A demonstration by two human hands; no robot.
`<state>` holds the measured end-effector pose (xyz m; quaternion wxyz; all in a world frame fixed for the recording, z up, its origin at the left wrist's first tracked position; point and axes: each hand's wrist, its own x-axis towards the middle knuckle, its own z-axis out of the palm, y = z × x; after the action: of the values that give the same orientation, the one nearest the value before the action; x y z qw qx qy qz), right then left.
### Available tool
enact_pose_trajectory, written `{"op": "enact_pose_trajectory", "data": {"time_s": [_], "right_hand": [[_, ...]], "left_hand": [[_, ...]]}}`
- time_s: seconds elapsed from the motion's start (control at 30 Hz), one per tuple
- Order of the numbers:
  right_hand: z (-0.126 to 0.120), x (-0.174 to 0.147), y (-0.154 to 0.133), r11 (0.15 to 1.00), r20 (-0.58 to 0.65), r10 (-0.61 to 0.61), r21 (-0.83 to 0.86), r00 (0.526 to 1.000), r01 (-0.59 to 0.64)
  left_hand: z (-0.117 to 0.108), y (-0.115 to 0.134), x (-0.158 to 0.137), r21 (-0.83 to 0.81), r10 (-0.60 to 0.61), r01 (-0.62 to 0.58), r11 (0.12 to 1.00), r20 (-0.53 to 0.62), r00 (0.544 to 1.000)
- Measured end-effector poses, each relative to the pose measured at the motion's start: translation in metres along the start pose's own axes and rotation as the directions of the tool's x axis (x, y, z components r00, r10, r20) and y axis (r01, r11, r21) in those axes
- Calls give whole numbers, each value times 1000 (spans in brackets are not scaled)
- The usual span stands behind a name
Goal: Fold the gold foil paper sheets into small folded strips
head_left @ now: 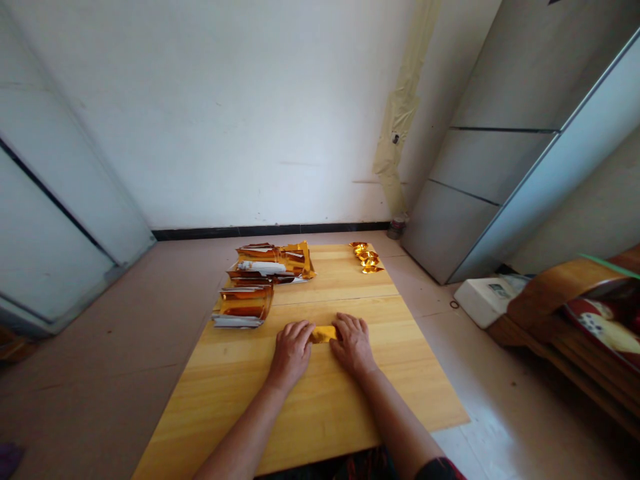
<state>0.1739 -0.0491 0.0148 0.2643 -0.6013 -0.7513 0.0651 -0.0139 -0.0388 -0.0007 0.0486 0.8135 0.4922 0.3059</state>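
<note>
A small strip of gold foil paper [323,334] lies on the wooden table [300,413] between my hands. My left hand [294,348] has its curled fingers on the strip's left end. On the right end, the fingers and thumb of my right hand [353,341] press down. The strip's middle shows as a narrow, shiny gold band, while both ends are hidden under my fingers. Stacks of gold foil paper sheets [247,303] with white edges rest at the table's left, beyond my left hand.
More foil sheets [295,260] lie at the far left of the table. Several folded gold foil pieces [367,257] are grouped at the far right corner. A grey refrigerator [465,173] stands to the right, near a white box [485,300] and a wooden seat [560,320].
</note>
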Motion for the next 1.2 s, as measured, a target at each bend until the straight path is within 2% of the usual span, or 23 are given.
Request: {"op": "enact_pose_trajectory", "data": {"time_s": [0.2, 0.4, 0.67, 0.87, 1.0, 1.2], "right_hand": [[4, -1, 1, 993, -148, -107, 38, 983, 113], [2, -2, -4, 981, -241, -189, 2, 952, 196], [3, -2, -5, 984, -199, -177, -71, 964, 166], [4, -2, -3, 984, -200, -168, -94, 965, 152], [2, -3, -5, 983, -211, -174, -97, 962, 157], [1, -3, -5, 984, -223, -172, -91, 959, 155]], "left_hand": [[-2, 2, 0, 2, 64, -65, 998, -100, 993], [-10, 7, 0, -9, 61, -63, 998, -128, 990], [-15, 10, 1, -22, 88, -92, 996, -154, 984], [-19, 13, 0, 56, 9, 2, 998, -194, 981], [-19, 13, 0, 113, 9, 10, 994, -159, 987], [-19, 13, 0, 151, -2, 28, 988, -175, 985]]}}
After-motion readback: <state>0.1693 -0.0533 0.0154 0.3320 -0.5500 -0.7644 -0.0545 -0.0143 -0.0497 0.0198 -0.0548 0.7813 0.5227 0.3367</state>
